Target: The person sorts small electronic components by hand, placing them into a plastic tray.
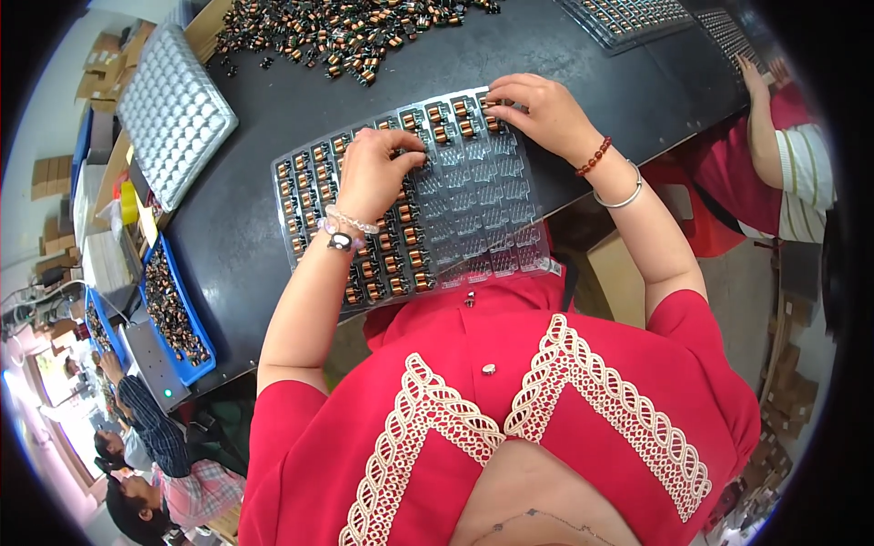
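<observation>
A clear plastic tray (pixel 482 205) with rows of moulded pockets lies at the table's near edge. Small copper-wound coils (pixel 393 264) with dark ends fill its left part and the top of its right part; the other pockets on the right hold nothing. My left hand (pixel 375 171) is over the tray's middle, thumb and fingers pinched round a small dark piece that looks like a coil, mostly hidden. At the far right corner, my right hand (pixel 546 114) has thumb and forefinger closed on a coil (pixel 492 102) at a top-row pocket.
Loose coils (pixel 337 32) are heaped at the table's far side. A stack of white pocketed trays (pixel 177 114) leans at the left, above a blue bin (pixel 200 369) of coils. More filled trays (pixel 628 18) lie far right. Other people (pixel 774 155) sit right and lower left.
</observation>
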{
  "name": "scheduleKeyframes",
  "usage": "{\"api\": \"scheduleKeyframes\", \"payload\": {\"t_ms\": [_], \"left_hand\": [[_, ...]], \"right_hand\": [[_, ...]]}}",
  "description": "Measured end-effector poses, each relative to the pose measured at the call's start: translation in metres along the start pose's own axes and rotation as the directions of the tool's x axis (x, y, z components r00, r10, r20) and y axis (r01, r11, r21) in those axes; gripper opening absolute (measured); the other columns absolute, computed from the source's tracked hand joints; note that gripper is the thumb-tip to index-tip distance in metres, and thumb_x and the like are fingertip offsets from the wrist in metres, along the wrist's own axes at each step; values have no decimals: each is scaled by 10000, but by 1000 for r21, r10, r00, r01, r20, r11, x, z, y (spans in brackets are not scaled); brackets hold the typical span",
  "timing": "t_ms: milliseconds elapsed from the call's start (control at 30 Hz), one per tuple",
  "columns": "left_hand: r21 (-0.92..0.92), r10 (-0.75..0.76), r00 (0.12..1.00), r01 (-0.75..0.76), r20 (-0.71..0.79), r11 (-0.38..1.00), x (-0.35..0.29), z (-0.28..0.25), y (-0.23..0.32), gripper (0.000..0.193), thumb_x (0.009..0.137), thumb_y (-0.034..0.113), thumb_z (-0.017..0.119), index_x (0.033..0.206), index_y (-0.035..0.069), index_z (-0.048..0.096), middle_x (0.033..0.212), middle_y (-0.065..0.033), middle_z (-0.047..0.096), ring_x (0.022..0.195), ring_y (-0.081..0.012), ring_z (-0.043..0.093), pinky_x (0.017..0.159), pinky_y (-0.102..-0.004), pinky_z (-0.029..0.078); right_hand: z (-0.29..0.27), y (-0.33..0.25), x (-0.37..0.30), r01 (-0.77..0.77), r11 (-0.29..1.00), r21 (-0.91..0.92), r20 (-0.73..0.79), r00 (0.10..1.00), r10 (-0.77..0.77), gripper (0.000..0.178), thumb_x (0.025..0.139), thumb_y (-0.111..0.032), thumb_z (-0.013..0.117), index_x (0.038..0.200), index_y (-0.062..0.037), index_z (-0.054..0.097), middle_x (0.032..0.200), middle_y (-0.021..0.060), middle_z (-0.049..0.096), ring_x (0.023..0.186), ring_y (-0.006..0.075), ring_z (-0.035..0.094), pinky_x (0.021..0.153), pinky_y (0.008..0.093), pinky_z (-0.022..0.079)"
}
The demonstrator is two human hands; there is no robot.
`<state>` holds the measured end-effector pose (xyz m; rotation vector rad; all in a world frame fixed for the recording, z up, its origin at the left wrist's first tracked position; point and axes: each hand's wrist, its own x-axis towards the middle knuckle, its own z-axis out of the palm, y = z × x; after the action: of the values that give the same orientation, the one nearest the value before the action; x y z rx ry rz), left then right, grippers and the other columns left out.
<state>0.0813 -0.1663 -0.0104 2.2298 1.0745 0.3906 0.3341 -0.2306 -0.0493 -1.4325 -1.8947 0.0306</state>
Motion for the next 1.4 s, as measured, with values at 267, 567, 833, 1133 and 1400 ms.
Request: {"api": "scheduleKeyframes", "payload": {"t_ms": [267,567,833,1133,1400], "left_hand": [[437,365,925,-286,-107,853,-9,10,5,85,738,149,689,787,80,697,827,-69,645,908,-265,544,817,-387,426],[259,133,990,-118,-39,959,-4,3,4,87,745,134,684,786,57,686,810,-94,640,913,-281,547,817,-401,433],[251,107,994,-94,-38,963,-4,3,-1,120,729,146,712,793,47,692,893,-77,587,949,-287,500,856,-381,410],[291,284,954,-246,-96,924,1,13,-13,138,728,155,714,815,50,695,926,-92,577,984,-295,483,874,-403,402],[218,194,965,-154,-176,964,21,-9,-24,232,715,131,729,931,69,671,986,-97,562,1015,-307,478,884,-394,414]], "right_hand": [[-6,-3,-4,43,994,-101,4,999,-43,100,809,-131,632,865,-56,666,969,44,654,880,241,628,756,345,517],[-18,-24,-20,66,998,24,-12,998,-66,96,752,-75,687,835,-44,648,927,59,664,832,229,623,714,325,507],[-15,-25,-33,19,974,225,65,997,-35,91,731,-64,699,817,-48,676,947,44,687,792,208,602,716,312,491],[-4,-17,-39,36,980,198,16,999,-40,130,737,-78,710,860,-43,682,961,61,672,801,204,612,712,303,493],[-10,-28,-37,62,998,-14,13,998,-62,151,748,-103,717,894,-77,689,1033,66,605,832,208,603,704,315,500]]}}
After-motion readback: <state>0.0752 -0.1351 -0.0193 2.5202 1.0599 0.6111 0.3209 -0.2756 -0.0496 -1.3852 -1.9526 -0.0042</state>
